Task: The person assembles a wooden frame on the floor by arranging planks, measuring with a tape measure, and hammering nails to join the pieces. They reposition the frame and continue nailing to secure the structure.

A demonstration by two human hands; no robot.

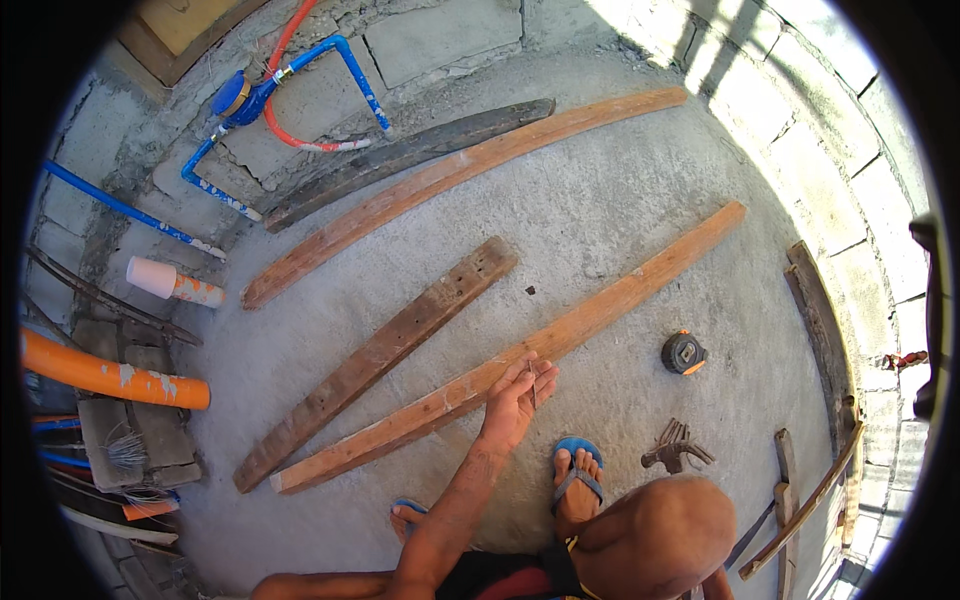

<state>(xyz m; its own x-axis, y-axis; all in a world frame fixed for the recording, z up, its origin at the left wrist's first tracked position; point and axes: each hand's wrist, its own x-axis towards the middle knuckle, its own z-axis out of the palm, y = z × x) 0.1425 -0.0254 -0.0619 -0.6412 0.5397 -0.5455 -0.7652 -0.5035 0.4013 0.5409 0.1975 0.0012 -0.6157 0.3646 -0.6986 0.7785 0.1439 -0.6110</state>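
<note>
My left hand [518, 392] is palm up with its fingers closed on a thin nail [533, 384]. It is over a long reddish wooden beam [630, 292] that lies slantwise on the concrete floor. A shorter, darker brown plank [385, 360] with holes lies to the left of that beam. Beside my right foot rests a claw hammer [668, 455], its handle hidden by my knee, with what look like several nails [678, 431] against its head. A black and orange tape measure [684, 353] sits farther off, right of the beam. My right hand is out of sight.
Another reddish beam [450, 180] and a grey plank [410, 155] lie by the far block wall [440, 45]. Blue pipes with a meter [240, 100], a thick orange pipe [120, 370] and concrete blocks [130, 430] line the left. Wood scraps [825, 320] lie at right.
</note>
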